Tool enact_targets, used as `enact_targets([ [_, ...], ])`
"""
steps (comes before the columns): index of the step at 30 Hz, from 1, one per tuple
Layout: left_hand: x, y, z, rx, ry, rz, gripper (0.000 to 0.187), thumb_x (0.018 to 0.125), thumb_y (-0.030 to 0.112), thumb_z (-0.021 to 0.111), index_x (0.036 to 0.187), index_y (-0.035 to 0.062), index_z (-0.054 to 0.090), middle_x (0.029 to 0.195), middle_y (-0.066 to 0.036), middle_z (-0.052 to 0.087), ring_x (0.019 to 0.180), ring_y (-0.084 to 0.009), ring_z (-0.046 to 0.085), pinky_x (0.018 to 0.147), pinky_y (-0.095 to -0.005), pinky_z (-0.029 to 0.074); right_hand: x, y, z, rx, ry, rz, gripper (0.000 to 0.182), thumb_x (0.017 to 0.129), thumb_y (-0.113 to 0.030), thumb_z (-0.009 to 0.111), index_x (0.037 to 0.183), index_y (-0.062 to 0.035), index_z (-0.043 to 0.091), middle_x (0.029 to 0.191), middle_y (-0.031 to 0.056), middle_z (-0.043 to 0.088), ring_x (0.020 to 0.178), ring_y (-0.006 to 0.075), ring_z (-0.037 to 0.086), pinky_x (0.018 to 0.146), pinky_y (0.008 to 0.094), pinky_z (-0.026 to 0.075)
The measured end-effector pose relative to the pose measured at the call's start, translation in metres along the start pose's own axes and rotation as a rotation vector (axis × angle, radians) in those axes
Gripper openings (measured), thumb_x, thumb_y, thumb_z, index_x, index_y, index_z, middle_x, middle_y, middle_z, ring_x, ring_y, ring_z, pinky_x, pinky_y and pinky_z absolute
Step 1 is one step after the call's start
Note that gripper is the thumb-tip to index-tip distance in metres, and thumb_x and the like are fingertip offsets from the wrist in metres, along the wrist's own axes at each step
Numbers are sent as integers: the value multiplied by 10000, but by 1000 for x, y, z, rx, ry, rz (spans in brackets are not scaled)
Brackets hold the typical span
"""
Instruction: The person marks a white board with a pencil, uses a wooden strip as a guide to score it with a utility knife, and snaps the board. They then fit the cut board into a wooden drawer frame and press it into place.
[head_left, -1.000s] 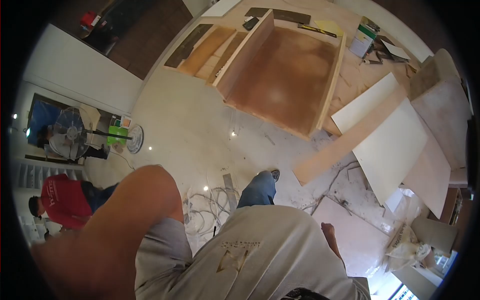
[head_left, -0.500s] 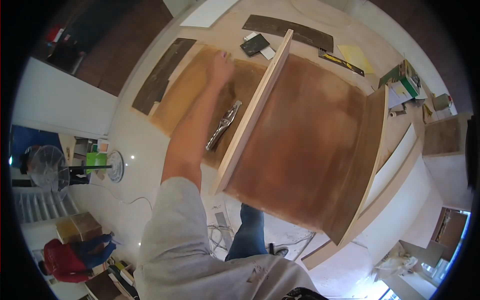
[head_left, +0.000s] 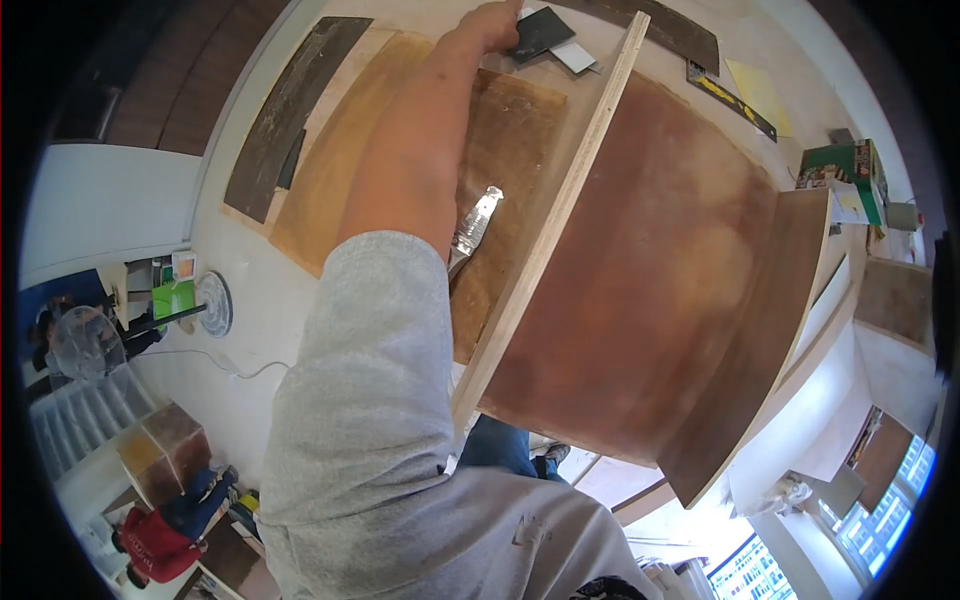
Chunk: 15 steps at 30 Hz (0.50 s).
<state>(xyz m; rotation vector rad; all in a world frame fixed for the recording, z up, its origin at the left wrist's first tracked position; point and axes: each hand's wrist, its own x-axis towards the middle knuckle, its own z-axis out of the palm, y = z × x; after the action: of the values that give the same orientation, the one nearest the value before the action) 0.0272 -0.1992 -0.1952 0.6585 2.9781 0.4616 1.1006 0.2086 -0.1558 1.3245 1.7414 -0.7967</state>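
Note:
My left hand (head_left: 492, 26) reaches to the top edge of the view, with its fingers curled beside a dark flat rectangular piece (head_left: 543, 35). What the fingers hold, if anything, I cannot tell. A white strip (head_left: 574, 57) sticks out from under the dark piece. Below my forearm lies a brown sheet (head_left: 522, 105), bearing a silvery, shiny flat tool (head_left: 478, 220) whose lower end the arm hides. To the right stands a long pale plywood-edged board (head_left: 560, 205), with a wide reddish-brown panel (head_left: 640, 260) beyond it. My right hand is out of view.
A dark strip (head_left: 300, 110) lies at the left of the worktop. Towards the back right are a black-and-yellow tool (head_left: 730, 100), yellow paper (head_left: 757, 95) and a green box (head_left: 840, 172). A fan (head_left: 88, 342) and a person in red (head_left: 165, 540) are at far left.
My left hand has moved forward and right, from over the tan sheet to beside the dark piece. The view has shifted, and the forearm now covers part of the silvery tool.

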Motion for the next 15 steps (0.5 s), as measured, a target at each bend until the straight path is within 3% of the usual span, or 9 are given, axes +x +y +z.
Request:
enact_targets([
  [3,-10,-11,3,-44,0,1,705,823,86,622,1492,94,399,1256,-274,622,1157,-393,614,955,-447,504,-2,-6,8,-6,-10,8,319,971,-338,543,919,-45,660,748,113,677,684,232,667,548,370,508],
  [6,-17,-25,10,-24,29,14,378,798,145,674,1170,79,668,1192,-162,667,1126,-386,631,951,-474,528,1,-11,9,-14,-16,-3,315,971,-337,544,934,-46,659,761,112,680,692,231,668,552,369,509],
  [9,-35,-10,-8,110,-123,-35,357,807,149,658,1157,92,701,1174,-160,678,1123,-381,637,946,-464,534,6,-21,17,-13,-16,-10,312,971,-336,545,950,-47,659,774,112,684,700,230,670,555,368,510],
  [15,-24,-18,6,207,-215,2,333,818,137,637,1134,62,709,1144,-190,681,1094,-396,646,926,-463,532,14,-28,31,20,1,-27,307,971,-334,546,981,-48,657,799,112,691,717,228,673,562,366,513],
])
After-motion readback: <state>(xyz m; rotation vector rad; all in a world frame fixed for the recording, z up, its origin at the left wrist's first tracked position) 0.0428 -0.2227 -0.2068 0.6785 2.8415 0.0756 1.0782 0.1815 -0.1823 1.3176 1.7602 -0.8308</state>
